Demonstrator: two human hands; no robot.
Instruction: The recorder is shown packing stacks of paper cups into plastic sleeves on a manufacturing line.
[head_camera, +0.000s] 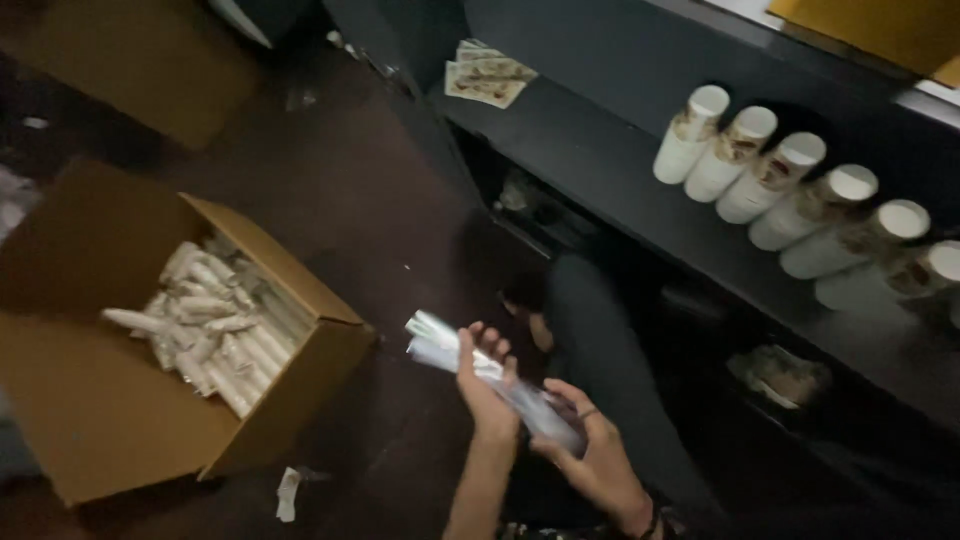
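Sleeve of cups (495, 385), plastic-wrapped, held over dark floor (350, 200), right of open cardboard box (90, 400) holding more wrapped sleeves (210, 320). Left hand (488, 385) clasped round sleeve middle, fingers curled over wrap. Right hand (590, 450) clenched on lower end. Step, judged: sleeve just out of box, wrap unopened. Loosening wrap likely needs firm pinch. Further right: shelf (620, 190), row of cup stacks (800, 200).

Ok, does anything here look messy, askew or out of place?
A few things. A crumpled white paper scrap lies on the floor by the open cardboard box, whose wrapped cup sleeves are jumbled. The cup stacks on the dark shelf lie on their sides. Both hands hold one plastic-wrapped sleeve.
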